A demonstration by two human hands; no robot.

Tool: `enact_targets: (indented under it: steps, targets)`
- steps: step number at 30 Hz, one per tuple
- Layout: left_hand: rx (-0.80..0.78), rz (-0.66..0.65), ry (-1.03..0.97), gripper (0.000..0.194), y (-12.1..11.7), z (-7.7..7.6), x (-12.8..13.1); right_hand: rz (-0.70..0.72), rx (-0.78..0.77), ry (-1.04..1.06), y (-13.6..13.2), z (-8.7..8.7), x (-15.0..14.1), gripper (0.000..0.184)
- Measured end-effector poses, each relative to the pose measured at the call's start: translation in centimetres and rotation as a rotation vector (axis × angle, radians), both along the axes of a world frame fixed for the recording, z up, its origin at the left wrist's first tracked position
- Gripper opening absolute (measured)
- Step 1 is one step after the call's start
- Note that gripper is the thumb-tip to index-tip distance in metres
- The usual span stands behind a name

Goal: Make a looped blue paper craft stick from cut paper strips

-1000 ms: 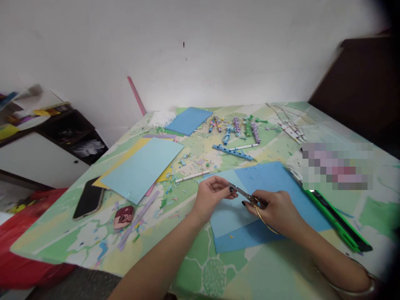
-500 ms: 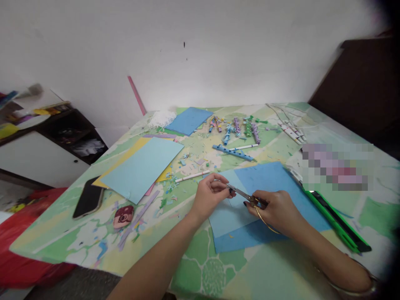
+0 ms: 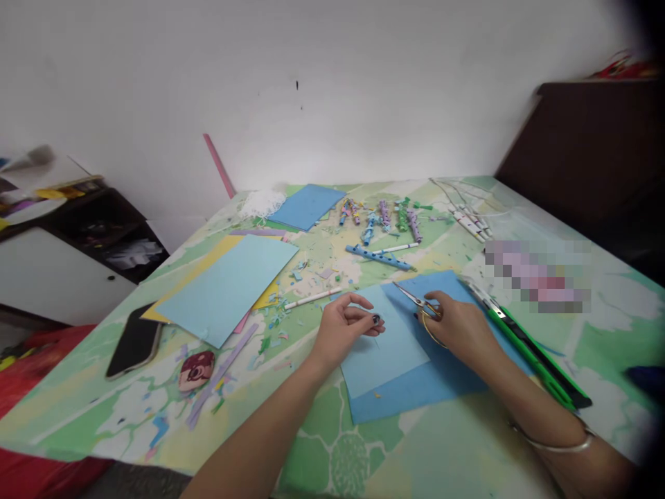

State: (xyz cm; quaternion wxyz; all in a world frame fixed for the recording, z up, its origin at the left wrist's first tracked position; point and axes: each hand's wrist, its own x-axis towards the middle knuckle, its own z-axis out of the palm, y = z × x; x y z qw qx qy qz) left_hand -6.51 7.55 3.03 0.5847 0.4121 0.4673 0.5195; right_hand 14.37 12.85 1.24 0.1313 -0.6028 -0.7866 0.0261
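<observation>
My right hand (image 3: 461, 331) grips a pair of scissors (image 3: 411, 296), its fingers in the gold-coloured handles and the blades pointing up and left. My left hand (image 3: 341, 324) is closed in a pinch left of the blade tips, apart from them; whatever it holds is too small to make out. Beneath both hands lies a light blue paper sheet (image 3: 397, 357) on top of darker blue paper (image 3: 441, 388). Beyond the hands is a blue paper tube with dark spots (image 3: 379, 257).
A green utility knife (image 3: 540, 360) lies at the right. Light blue paper (image 3: 228, 284) over yellow sheets, a phone (image 3: 134, 343) and a small red case (image 3: 196, 371) are at the left. Decorated paper rolls (image 3: 384, 215), markers (image 3: 470, 225) and paper scraps lie farther back.
The scissors have moved away from my left fingers, rightward with my right hand. The left hand stays pinched over the light blue paper. The view has shifted slightly.
</observation>
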Motion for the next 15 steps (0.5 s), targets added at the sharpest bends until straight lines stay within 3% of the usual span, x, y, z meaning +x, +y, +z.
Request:
enact_targets:
  steps: [3,9,12,15]
  targets:
    - [-0.024,-0.018,0.008,0.031,0.1,-0.3,0.0,0.001,0.036,-0.03,0.1,-0.1,0.2,0.04]
    - [-0.068,-0.004,-0.008,0.036,0.2,-0.2,0.0,0.137,0.142,0.003,-0.4,0.0,-0.3,0.026]
    - [-0.074,-0.002,-0.019,0.036,0.1,-0.1,0.0,0.265,0.215,0.239,-1.0,0.1,-0.8,0.023]
    - [-0.075,-0.016,-0.027,0.034,0.1,-0.2,0.1,0.474,0.118,0.51,-2.0,0.3,-1.7,0.024]
